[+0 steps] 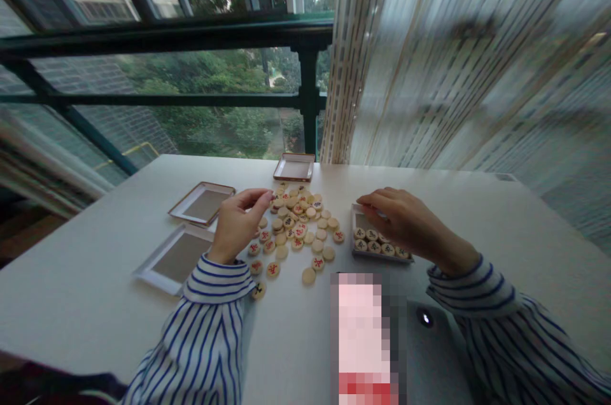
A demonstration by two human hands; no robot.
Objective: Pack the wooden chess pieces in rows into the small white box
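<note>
Many round wooden Chinese chess pieces [300, 231] with red or dark characters lie in a loose heap mid-table, some blank side up. At the heap's far left edge, my left hand [238, 220] has thumb and forefinger pinched together; whatever is between them is too small to make out. My right hand [403, 217] reaches over a small box [382, 257] at the right, fingers together and bent down at its far left corner. Rows of dark-lettered pieces [373, 246] fill the box's near part. The hand hides the far right part, and its grip is hidden.
A shallow tray [293, 167] stands at the far edge; two more, a brown-rimmed tray [203, 204] and a white tray [172, 262], lie left. A grey laptop [434, 354] and a blurred-out item [363, 335] are in front. Beyond the table are railings [191, 99] and a curtain [405, 74].
</note>
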